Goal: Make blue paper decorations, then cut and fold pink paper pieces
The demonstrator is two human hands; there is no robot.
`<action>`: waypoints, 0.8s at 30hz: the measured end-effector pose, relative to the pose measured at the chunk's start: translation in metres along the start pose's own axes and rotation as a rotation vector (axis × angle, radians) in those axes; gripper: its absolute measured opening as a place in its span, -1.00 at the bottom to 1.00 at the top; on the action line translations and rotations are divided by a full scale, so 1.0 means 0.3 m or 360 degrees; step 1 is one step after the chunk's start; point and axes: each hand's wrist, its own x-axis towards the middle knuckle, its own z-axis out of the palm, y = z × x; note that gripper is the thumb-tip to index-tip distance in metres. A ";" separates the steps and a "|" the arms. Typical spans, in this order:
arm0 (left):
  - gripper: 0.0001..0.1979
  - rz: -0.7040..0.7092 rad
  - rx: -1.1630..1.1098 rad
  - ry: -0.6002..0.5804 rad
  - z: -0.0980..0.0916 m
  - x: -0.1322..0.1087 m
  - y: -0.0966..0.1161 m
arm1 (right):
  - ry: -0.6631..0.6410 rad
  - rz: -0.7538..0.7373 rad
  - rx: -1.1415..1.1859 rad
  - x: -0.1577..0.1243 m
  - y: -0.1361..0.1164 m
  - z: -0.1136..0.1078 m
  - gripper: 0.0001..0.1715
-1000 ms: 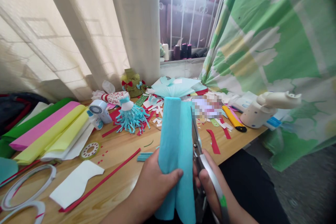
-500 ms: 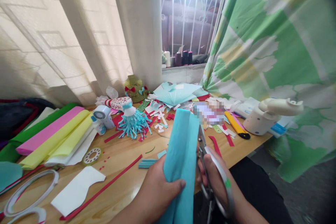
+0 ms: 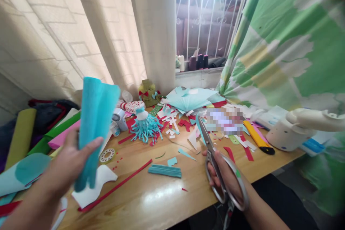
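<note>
The turquoise paper roll [image 3: 93,122] stood raised and slightly tilted between eight and nine o'clock from the centre of the view, clamped between the thumb and fingers of the left hand [image 3: 72,158]; its lower end overlapped a white cut-out [image 3: 106,176], though whether they touched could not be told. At five o'clock, the right hand [image 3: 228,172] was closed around the handles of the scissors [image 3: 207,139], whose blades looked nearly together and pointed toward eleven. The step in hand seemed to be trimming the paper, with roll and blades well apart; a further cut would call for bringing them together, steadying the roll and spreading the blades at its edge. A folded teal strip bundle [image 3: 165,171] lay at six o'clock on the wooden table [image 3: 129,210], a blue fringed figure [image 3: 145,129] at seven, a tape roll [image 3: 102,156] near eight, and a yellow cutter [image 3: 254,134] just before four.
</note>
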 end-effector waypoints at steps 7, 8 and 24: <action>-0.38 -0.0048 0.1041 0.0403 -0.141 0.237 -0.092 | -0.0176 -0.0002 0.0145 -0.006 -0.020 -0.033 -0.40; -0.46 0.0059 0.1041 0.0386 -0.128 0.229 -0.084 | -0.0211 -0.0007 0.0181 -0.012 -0.027 -0.045 -0.40; -0.25 0.0459 -0.0543 -0.1303 0.693 -0.172 0.269 | -0.0876 -0.0087 0.0273 -0.091 -0.031 -0.162 -0.37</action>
